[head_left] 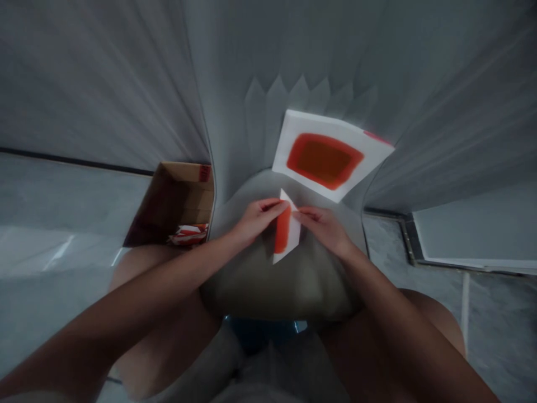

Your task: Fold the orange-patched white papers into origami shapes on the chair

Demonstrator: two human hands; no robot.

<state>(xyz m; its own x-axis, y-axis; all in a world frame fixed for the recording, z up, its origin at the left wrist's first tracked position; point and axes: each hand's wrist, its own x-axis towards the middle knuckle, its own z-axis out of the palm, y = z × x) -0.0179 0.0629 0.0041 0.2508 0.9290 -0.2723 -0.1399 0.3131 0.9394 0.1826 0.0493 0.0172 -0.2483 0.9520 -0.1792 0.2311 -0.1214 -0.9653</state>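
A folded white piece of paper [283, 232] with an orange-red patch stands on edge between my hands. My left hand [257, 217] pinches its upper left side, thumb and fingers closed. My right hand [322, 225] is closed at the upper right edge, with its fingertips on the white part. Just beyond lies a larger white sheet or stack of sheets [282, 140], tilted, printed with a big orange-red rounded square. It rests on a grey surface [235, 140], apart from both hands.
To the left stands an open cardboard box [168, 193] with several red-and-white pieces [189, 234] in it. Pale zigzag points [302, 92] show on the grey surface behind the sheet. Grey draped cloth [92, 84] hangs on both sides, above a grey floor [50, 246].
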